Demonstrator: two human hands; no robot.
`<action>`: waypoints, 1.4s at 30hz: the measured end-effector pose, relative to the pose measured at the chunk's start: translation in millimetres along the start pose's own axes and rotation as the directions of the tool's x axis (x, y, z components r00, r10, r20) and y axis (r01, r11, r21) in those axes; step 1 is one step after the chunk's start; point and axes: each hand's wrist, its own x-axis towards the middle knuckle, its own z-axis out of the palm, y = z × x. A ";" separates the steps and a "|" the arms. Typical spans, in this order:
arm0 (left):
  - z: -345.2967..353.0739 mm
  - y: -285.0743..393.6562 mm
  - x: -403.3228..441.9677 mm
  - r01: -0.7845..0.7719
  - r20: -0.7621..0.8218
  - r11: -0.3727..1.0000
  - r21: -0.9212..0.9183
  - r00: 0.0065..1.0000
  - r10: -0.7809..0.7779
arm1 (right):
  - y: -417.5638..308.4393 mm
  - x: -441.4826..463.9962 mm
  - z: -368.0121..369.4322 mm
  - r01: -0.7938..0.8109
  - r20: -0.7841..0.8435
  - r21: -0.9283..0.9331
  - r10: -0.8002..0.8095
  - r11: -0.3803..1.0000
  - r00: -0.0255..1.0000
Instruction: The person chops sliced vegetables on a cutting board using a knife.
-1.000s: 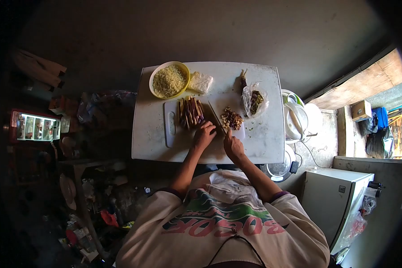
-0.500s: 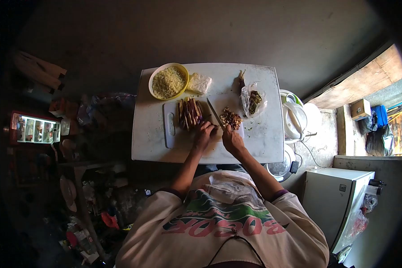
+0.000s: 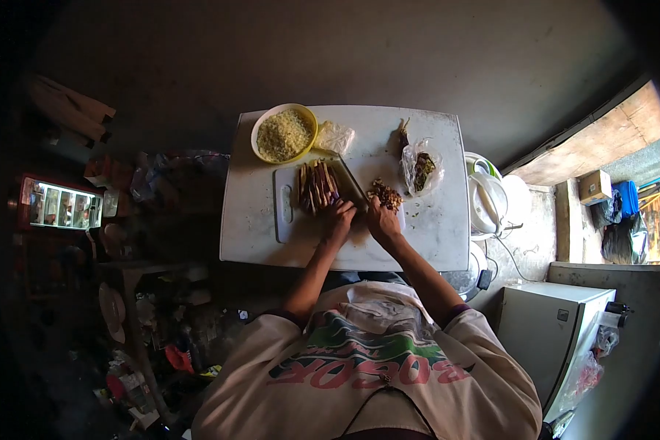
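My right hand [image 3: 382, 220] is closed round the handle of a knife [image 3: 354, 178], whose blade points up and to the left over the white cutting board [image 3: 284, 203]. Beside it, my left hand [image 3: 338, 220] has its fingers bent down on the board, at the lower end of the dark purple and pale strips [image 3: 317, 187]. What its fingertips press on is too small to tell. A pile of small chopped pieces [image 3: 385, 196] lies on the board just right of the blade.
At the table's [image 3: 253, 249] back left are a yellow bowl [image 3: 284, 136] of pale chopped food and a wrapped pale block [image 3: 336, 138]. A dark purple vegetable [image 3: 403, 136] and an open plastic bag [image 3: 422, 172] lie at the right. A white fridge [image 3: 539, 330] stands lower right.
The knife and my right hand have moved closer to my left hand and the strips. The whole view has shifted slightly, so the table sits a little further right.
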 end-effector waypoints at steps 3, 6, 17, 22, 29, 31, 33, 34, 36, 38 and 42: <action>9.5 1.5 -4.4 0.115 -0.115 0.981 -0.154 0.984 -0.133 | -17.2 -25.0 -31.0 0.097 -0.061 -0.003 -0.097 0.995 0.993; 2.7 2.9 -3.3 0.193 -0.065 0.936 -0.294 0.973 -0.221 | -39.8 -44.0 -55.9 -0.001 0.107 0.000 0.001 1.000 0.994; 4.2 3.1 -3.5 0.196 0.018 0.930 -0.311 0.980 -0.200 | -38.8 -54.5 -24.7 -0.060 0.024 0.054 0.059 0.997 0.998; 21.4 -16.6 -6.9 0.179 0.120 0.933 -0.311 0.982 -0.149 | -16.7 -11.0 1.5 0.078 -0.176 0.033 -0.071 0.996 0.982; 14.3 3.1 -1.3 0.190 -0.033 0.965 -0.178 0.979 -0.199 | -48.3 -48.2 -50.9 -0.056 0.121 -0.030 0.059 0.998 0.991; 14.2 3.3 -1.1 0.217 -0.023 0.957 -0.193 0.974 -0.225 | -45.4 -64.8 -46.9 0.021 -0.010 -0.017 -0.021 1.000 1.000; 13.2 4.5 -1.7 0.225 -0.010 0.948 -0.227 0.972 -0.233 | -43.9 -66.8 -44.7 -0.031 0.025 -0.002 0.031 1.000 0.999; 12.6 5.4 -1.2 0.227 -0.008 0.947 -0.227 0.972 -0.235 | -44.5 -67.3 -43.6 -0.079 0.060 0.014 0.078 0.997 0.995; 10.5 6.4 1.6 0.256 0.014 0.940 -0.227 0.966 -0.260 | -43.5 -61.5 -37.2 -0.079 0.071 0.012 0.078 0.997 0.994; 7.1 8.3 3.0 0.266 0.022 0.939 -0.217 0.963 -0.267 | -41.4 -52.9 -31.1 -0.082 0.082 0.012 0.080 0.997 0.993; 13.0 2.9 0.9 0.310 0.043 0.924 -0.222 0.950 -0.308 | -43.9 -23.3 -26.1 0.049 -0.080 0.082 -0.043 0.995 0.996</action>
